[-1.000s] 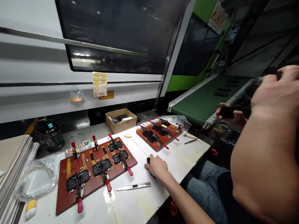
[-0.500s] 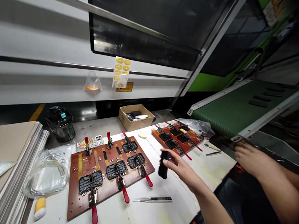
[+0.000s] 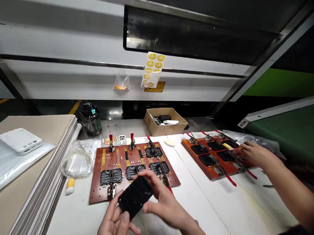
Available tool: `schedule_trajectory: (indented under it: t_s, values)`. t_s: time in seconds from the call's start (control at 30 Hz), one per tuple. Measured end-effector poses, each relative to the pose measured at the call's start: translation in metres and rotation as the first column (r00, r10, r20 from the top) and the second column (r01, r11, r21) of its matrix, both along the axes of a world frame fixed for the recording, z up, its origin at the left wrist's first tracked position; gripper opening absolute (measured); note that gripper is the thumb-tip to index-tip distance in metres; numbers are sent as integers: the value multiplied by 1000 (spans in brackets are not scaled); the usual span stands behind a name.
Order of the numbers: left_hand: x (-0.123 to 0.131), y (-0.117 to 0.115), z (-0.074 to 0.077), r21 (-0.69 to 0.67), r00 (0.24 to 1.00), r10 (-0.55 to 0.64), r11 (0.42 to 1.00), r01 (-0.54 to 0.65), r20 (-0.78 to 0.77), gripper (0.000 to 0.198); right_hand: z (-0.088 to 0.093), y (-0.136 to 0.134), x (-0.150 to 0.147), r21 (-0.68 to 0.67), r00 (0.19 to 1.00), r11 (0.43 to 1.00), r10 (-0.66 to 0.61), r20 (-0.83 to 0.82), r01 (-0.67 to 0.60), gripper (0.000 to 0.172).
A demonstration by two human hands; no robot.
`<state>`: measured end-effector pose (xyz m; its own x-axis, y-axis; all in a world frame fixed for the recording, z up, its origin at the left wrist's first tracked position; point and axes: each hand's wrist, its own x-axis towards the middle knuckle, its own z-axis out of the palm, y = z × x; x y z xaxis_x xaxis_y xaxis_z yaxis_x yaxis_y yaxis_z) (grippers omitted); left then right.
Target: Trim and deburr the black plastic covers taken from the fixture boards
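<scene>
On the far left, a white power bank (image 3: pixel 20 141) lies on plastic film (image 3: pixel 7 167) atop a stack of pale boards (image 3: pixel 41 172); beside the stack are a clear plastic bag (image 3: pixel 79 162) and a yellow-and-white tube (image 3: pixel 70 187) on the white worktop (image 3: pixel 73 220); next comes a red-brown fixture board (image 3: pixel 97 190) with red-handled toggle clamps (image 3: pixel 132 141); your left hand (image 3: pixel 115 223) and right hand (image 3: pixel 163 206) hold a black plate (image 3: pixel 135 197), tilted, just over the board's near edge; your fingers (image 3: pixel 146 176) grip it from both sides, left ones at its lower corner, right ones along its upper edge; behind sits a cardboard box (image 3: pixel 165 122); further right, another person's hand (image 3: pixel 253 154) rests at the edge of a second fixture board (image 3: pixel 209 160).
</scene>
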<state>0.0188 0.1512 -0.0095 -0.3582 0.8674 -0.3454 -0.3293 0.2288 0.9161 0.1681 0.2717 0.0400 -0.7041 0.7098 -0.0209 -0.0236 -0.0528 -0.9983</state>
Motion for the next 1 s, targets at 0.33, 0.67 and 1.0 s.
schedule_trajectory:
  t_s: [0.33, 0.67, 1.0]
  values:
    - [-10, 45, 20, 11, 955, -281, 959, 283, -93, 83, 11, 23, 53, -3, 891, 998, 57, 450, -62, 32]
    - [-67, 191, 3, -169, 704, -418, 902, 398, -575, 75, 5, 163, -33, -148, 585, 983, 184, 790, -110, 35]
    - [-72, 222, -22, -279, 309, -391, 895, 347, -867, 48, -1, 187, -51, 96, 311, 960, -10, 950, -263, 32]
